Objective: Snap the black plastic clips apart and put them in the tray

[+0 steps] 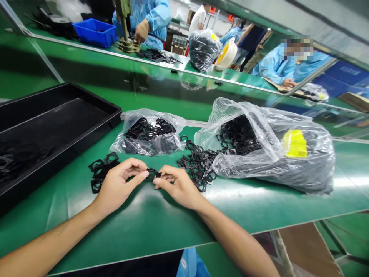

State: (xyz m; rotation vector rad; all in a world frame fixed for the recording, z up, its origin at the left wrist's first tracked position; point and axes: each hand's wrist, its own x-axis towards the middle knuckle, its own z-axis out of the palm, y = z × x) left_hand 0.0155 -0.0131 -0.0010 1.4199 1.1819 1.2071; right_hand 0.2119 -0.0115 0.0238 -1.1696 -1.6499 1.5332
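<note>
A small black plastic ring-shaped part (154, 172) is pinched between my two hands above the green table (150, 231). My left hand (122, 181) grips its left end between thumb and fingers. On its other end, the thumb and fingers of my right hand (177, 184) are closed. Just behind my left hand lies a small pile of similar black parts (100, 169). A larger heap of black ring parts (197, 163) spreads behind my right hand, at the mouth of a big clear plastic bag (288, 165).
A smaller clear bag (150, 134) of black parts lies at the back. On the left stands a black tray (115, 111) with parts inside. Beyond a clear partition, a blue bin (95, 32), another filled bag (203, 50) and several people in blue clothing are visible.
</note>
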